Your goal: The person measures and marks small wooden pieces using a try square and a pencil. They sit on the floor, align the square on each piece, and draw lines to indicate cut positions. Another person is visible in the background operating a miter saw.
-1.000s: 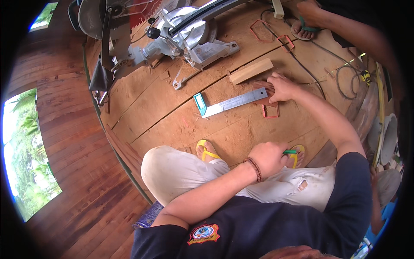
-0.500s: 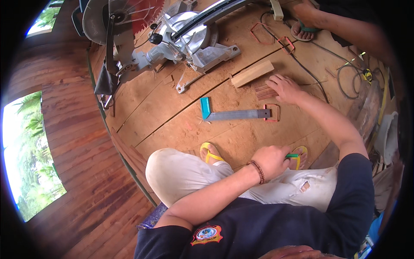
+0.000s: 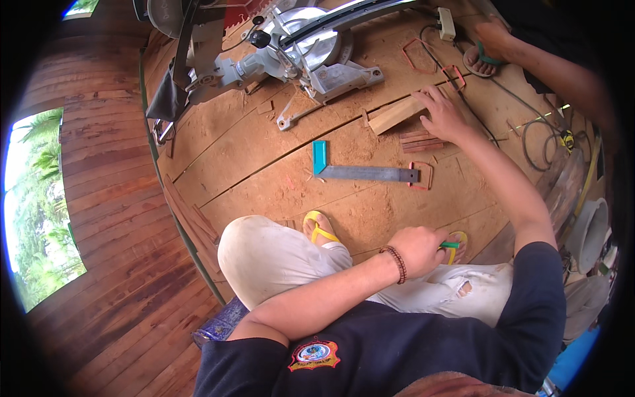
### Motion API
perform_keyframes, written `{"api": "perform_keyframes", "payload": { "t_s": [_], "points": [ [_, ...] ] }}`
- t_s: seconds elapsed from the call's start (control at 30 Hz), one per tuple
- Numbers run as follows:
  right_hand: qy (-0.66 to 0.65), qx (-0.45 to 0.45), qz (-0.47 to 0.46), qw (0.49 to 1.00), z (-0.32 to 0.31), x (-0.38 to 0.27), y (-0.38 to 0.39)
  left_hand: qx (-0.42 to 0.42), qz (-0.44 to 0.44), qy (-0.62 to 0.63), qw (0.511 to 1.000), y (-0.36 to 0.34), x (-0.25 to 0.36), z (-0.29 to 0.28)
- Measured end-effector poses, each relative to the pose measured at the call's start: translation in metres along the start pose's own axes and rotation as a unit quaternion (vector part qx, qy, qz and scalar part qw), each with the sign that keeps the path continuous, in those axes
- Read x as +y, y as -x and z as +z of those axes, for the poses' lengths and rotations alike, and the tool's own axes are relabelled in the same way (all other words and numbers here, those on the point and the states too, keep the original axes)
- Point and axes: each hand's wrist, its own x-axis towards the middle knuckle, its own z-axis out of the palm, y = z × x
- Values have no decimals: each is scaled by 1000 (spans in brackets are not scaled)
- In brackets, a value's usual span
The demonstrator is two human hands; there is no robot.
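Note:
My left hand point(image 3: 423, 251) is closed on a small green stick-like item point(image 3: 450, 245) above my lap. My right hand point(image 3: 442, 116) reaches forward, its fingers and thumb on the right end of a pale wooden block point(image 3: 392, 118). Just below that block lie short reddish-brown wood strips point(image 3: 419, 141). A metal try square with a teal handle point(image 3: 319, 157) lies flat on the boards, its blade over an orange-red wire piece point(image 3: 430, 175).
A sliding mitre saw point(image 3: 297, 46) stands ahead at upper left. Another person's foot in a sandal point(image 3: 481, 59) is at upper right, near cables point(image 3: 536, 142), a power strip point(image 3: 447, 24), orange-red wire pieces point(image 3: 419, 56) and a yellow tape measure point(image 3: 567, 139). Sawdust covers the boards.
My right hand has let go of the square, which now lies flat, and has moved forward from the reddish-brown pieces onto the pale block. My left hand stays above my lap.

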Motion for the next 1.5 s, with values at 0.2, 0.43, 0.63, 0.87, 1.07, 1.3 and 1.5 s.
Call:
{"api": "perform_keyframes", "payload": {
  "t_s": [0.2,0.43,0.63,0.87,1.07,1.3,1.5],
  "points": [
    [2,-87,19,996,7,7,-23,-1,-4,2,1000,2,-1,-4],
    [-92,-84,48,991,-5,29,-17,2,-2,11,1000,3,-4,-4],
    [-212,-49,145,965,-4,56,-18,2,0,24,1000,2,-2,-5],
    [-442,-136,276,843,-19,62,-16,109,-46,145,982,-8,-6,-19],
    [-605,-170,120,769,-30,19,6,274,-11,57,960,47,0,-132],
    [-657,-258,28,708,-24,-128,1,448,-154,-158,866,41,-48,-196],
    [-788,-261,86,552,-39,-189,-28,451,-126,196,861,54,-52,-210]
  ]
}}
